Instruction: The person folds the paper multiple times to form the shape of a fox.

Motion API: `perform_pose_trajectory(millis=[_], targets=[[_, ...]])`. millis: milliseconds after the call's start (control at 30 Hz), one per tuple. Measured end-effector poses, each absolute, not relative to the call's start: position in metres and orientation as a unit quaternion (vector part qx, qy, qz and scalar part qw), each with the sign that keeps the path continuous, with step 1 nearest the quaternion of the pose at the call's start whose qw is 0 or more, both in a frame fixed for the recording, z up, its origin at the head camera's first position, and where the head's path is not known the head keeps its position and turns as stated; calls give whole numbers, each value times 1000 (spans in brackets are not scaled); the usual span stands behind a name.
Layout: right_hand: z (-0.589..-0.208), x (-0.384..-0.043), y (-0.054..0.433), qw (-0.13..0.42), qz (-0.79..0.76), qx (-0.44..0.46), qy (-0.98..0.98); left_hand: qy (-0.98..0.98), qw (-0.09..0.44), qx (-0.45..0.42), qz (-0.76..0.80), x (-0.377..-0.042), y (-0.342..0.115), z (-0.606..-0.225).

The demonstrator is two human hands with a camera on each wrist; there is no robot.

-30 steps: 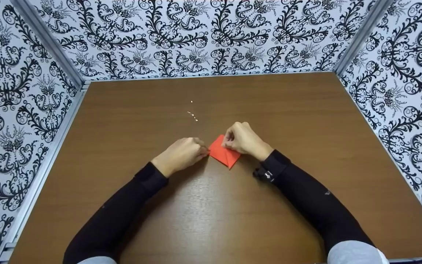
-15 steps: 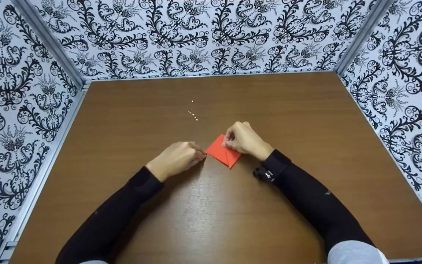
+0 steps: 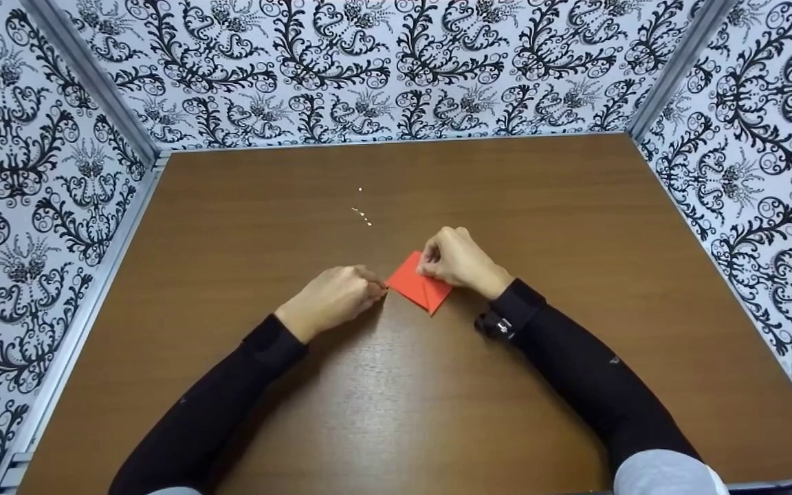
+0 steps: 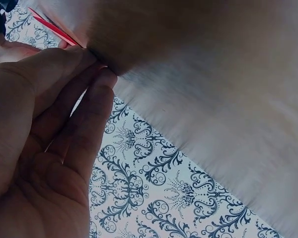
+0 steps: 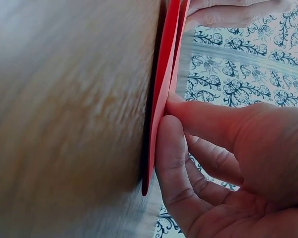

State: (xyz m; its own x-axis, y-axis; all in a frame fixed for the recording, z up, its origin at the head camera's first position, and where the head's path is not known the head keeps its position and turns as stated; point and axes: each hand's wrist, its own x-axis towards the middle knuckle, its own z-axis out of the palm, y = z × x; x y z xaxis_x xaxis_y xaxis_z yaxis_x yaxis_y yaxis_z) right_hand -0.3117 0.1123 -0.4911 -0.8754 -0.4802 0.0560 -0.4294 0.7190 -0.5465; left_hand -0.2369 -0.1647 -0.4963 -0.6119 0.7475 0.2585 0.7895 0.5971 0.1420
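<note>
A folded red paper (image 3: 410, 282) lies on the brown table, one corner pointing toward the person and a crease running down to it. My left hand (image 3: 334, 299) is at its left corner, thumb and forefinger pinching there; the left wrist view shows the red paper (image 4: 54, 29) edge-on beyond the thumb. From the right, my right hand (image 3: 461, 261) holds the paper's upper face with bent fingers. In the right wrist view, thumb and forefinger meet at the layered red paper (image 5: 161, 99), the thumb tip against the upper layer. My right hand hides the paper's right corner.
Several tiny white specks (image 3: 363, 216) dot the table (image 3: 506, 185) behind the paper. Patterned panels (image 3: 382, 69) stand along the back and both sides. Metal rails (image 3: 678, 69) mark the corners. A small dark device (image 3: 496, 326) is strapped at the right wrist.
My left hand shifted slightly left and toward the person, and the paper's left corner now shows more. My right hand has stayed in place.
</note>
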Motion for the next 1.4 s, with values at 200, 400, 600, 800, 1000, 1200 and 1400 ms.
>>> perform_pose_trajectory(millis=[200, 400, 600, 800, 1000, 1200, 1400], targets=[[-492, -311, 113, 49, -286, -243, 925, -896, 82, -421, -117, -236, -165, -497], [-491, -311, 114, 51, -286, -243, 925, -898, 72, -413, -132, -237, -164, -497], [-489, -312, 114, 48, -286, -242, 926, -898, 68, -412, -139, -239, -164, -495], [-489, -312, 115, 52, -286, -241, 926, -900, 60, -407, -141, -240, -163, -495], [-488, -313, 114, 46, -284, -242, 927, -898, 77, -409, -145, -242, -161, -495], [-491, -313, 113, 37, -273, -248, 929, -895, 105, -413, -134, -244, -155, -493], [-491, -312, 114, 39, -270, -247, 930, -888, 96, -425, -144, -238, -141, -493]])
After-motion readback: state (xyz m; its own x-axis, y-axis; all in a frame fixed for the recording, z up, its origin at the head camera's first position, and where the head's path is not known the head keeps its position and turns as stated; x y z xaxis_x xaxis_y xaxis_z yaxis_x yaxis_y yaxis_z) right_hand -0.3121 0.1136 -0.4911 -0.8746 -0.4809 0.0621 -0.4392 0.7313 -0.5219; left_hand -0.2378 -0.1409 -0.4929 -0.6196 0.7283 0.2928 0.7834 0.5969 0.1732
